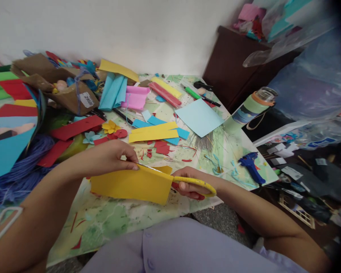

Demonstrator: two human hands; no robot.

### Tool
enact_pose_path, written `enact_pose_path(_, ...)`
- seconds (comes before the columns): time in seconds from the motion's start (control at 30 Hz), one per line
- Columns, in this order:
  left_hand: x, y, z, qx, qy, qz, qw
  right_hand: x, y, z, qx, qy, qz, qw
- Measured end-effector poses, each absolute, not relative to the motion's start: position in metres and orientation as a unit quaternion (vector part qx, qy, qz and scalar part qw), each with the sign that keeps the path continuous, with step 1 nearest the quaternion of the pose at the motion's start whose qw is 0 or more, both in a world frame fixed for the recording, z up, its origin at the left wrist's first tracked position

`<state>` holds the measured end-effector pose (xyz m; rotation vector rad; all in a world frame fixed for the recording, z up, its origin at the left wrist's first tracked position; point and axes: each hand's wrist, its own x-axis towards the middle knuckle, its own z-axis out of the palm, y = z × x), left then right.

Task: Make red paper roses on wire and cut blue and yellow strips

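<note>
My left hand (110,157) pinches the top edge of a yellow paper sheet (130,185), holding it just above the table's near edge. My right hand (187,185) grips yellow-handled scissors (196,184), its fingers through the loops. The thin blades run left along the sheet's upper edge toward my left fingertips. A narrow yellow strip (163,169) of the sheet stands up beside the blades.
The green-patterned table (108,222) is strewn with cut paper: yellow strips (153,133), blue sheet (199,116), red pieces (74,127), pink roll (136,96). A cardboard box (65,91) sits back left. A blue glue gun (251,167) lies right, with a bottle (254,106) beyond it.
</note>
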<state>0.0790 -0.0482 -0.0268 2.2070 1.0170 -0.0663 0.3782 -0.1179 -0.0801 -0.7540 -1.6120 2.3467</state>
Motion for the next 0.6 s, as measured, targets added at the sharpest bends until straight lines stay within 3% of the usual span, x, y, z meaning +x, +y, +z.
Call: enact_pose_path(0.6, 0.061, -0.041, -0.027, 0.856, 0.408, -0.050, 0.313, 0.387, -0.111, -0.079, -0.262, -0.595, 0.753, 0.100)
